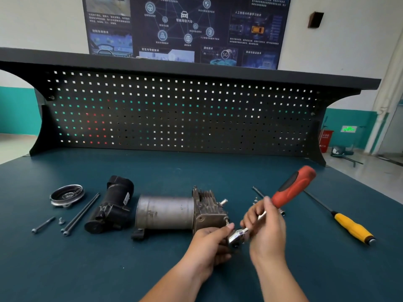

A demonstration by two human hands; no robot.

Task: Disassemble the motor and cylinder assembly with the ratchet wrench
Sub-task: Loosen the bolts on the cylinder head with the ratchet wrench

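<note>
Head view: a person's two bare hands work at the near right end of a dark teal bench top [152,269].
Task piece: the grey metal motor and cylinder assembly [165,212] lies on its side at the middle of the bench, with its finned block end to the right.
Tool: the ratchet wrench [292,188], with a red-and-black handle and a chrome shank, slants up to the right. Its chrome head sits at the near right corner of the block.
Left hand [207,245]: fingers curl round the near corner of the block, and the thumb tip is just beside the wrench head.
Right hand [266,227]: fingers wrap the chrome shank just below the red handle.
Left of assembly: a black plastic housing [111,208], two long dark bolts [80,214], a short bolt [43,225] and a round metal cover [67,195].
Right side: a yellow-handled screwdriver [351,227] lies well apart from the hands.
Behind: a black perforated pegboard [174,114] stands at the back of the bench.
</note>
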